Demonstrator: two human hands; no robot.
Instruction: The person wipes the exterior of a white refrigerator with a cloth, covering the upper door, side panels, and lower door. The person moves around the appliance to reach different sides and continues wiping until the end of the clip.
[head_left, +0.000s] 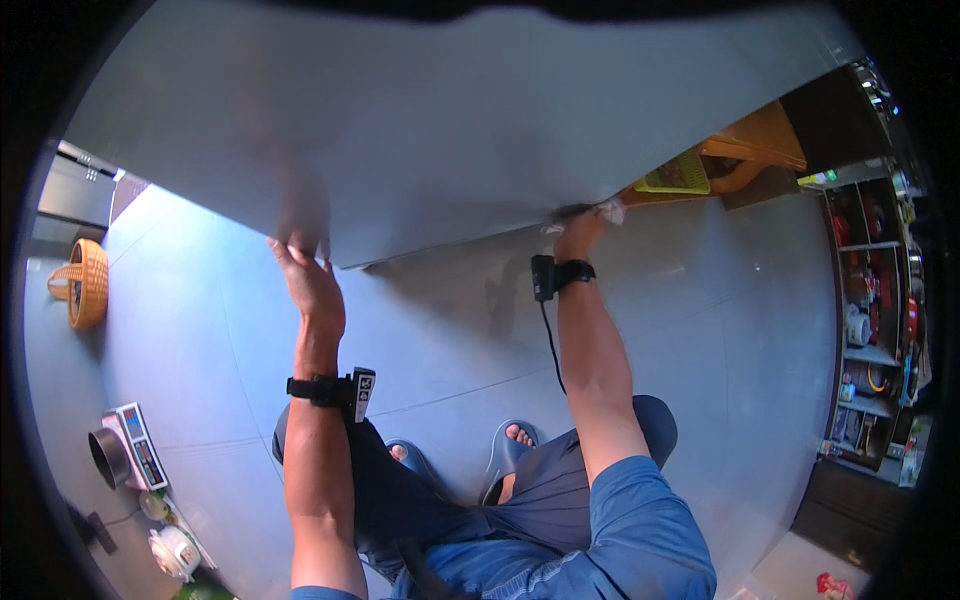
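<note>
A large, smooth grey panel (435, 127) with a glossy face fills the upper part of the view. My left hand (311, 285) touches its lower left edge with spread fingertips, and the hand's blurred reflection shows above. At the panel's lower right edge, my right hand (577, 238) holds a crumpled white cloth or tissue (614, 211) against the surface. Some of the right fingers are hidden behind the hand and the cloth. Each wrist wears a black strap with a small device; a cable (553, 345) hangs from the right one.
Grey floor tiles (450, 360) lie below. On the left are a wicker basket (90, 285), a digital scale (142, 446), a metal pot (109, 457) and a white appliance (174, 553). To the right, a yellow-green plastic basket (679, 176) sits by wooden furniture (757, 139), near filled shelves (870, 246).
</note>
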